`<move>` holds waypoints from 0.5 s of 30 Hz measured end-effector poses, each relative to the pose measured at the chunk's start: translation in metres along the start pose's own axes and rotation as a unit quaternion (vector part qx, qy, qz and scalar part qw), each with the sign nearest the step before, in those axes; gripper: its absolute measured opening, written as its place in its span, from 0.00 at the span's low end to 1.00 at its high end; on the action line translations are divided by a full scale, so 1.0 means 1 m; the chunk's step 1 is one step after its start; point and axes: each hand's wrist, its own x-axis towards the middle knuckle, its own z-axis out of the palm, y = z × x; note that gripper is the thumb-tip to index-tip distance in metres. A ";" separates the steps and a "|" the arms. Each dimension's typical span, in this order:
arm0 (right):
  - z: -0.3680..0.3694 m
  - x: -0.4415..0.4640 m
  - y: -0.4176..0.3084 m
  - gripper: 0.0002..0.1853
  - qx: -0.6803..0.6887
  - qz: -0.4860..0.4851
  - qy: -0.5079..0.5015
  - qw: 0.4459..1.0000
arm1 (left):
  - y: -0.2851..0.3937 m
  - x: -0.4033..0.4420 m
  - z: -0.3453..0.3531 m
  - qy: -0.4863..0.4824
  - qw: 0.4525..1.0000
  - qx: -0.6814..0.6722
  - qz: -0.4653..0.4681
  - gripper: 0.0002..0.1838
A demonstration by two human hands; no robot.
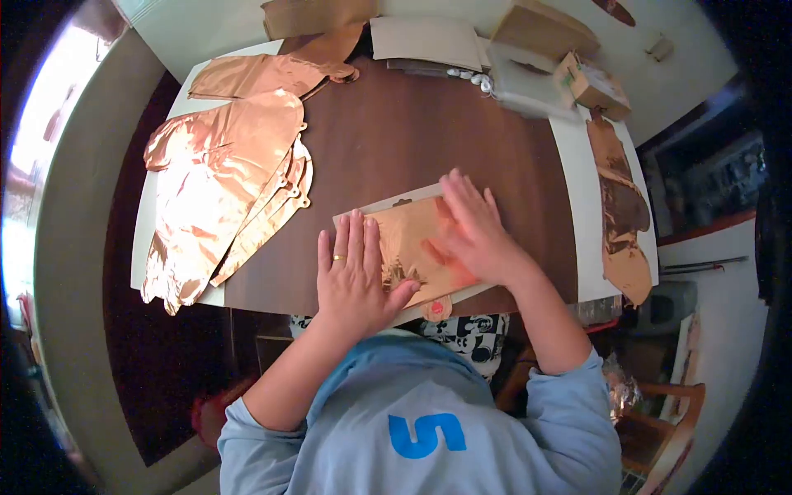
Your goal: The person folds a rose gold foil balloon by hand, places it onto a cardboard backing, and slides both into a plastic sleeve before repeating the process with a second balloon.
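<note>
In the head view, the left hand (351, 289) and blurred right hand (480, 235), flat with fingers outstretched, partly hide a copper foil sheet (410, 238) at the brown table's (437, 124) near edge. Flat copper foil balloons (227, 157) crowd the left; white panels (425, 41) and a small cardboard box (602, 92) line the far edge.

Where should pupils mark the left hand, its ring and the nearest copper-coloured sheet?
Left hand (353, 282): head view, back of the hand.
Ring (339, 258): head view, visible band.
Copper-coloured sheet (410, 237): head view, uncovered upper surface.
</note>
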 end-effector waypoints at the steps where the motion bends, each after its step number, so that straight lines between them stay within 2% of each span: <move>1: -0.011 -0.004 0.004 0.38 0.054 0.004 0.037 0.998 | 0.000 -0.001 0.000 0.003 1.000 -0.005 -0.002 0.54; 3: -0.034 -0.016 0.007 0.34 0.163 0.013 0.110 0.980 | 0.002 0.000 -0.003 -0.007 1.000 -0.014 -0.010 0.55; 7: -0.046 -0.027 -0.008 0.29 0.077 -0.009 0.100 0.992 | 0.004 -0.001 -0.002 0.000 1.000 -0.024 -0.015 0.55; 10: -0.019 -0.017 -0.038 0.31 0.018 -0.085 0.063 0.994 | 0.009 -0.003 0.002 0.013 0.999 -0.031 -0.017 0.55; 13: 0.019 -0.002 -0.044 0.35 -0.059 -0.125 0.042 0.989 | 0.014 -0.004 0.000 0.010 1.000 -0.028 -0.010 0.51; 15: 0.034 -0.001 -0.037 0.36 -0.109 -0.118 0.024 0.987 | 0.014 -0.006 0.000 0.010 1.000 -0.027 -0.004 0.50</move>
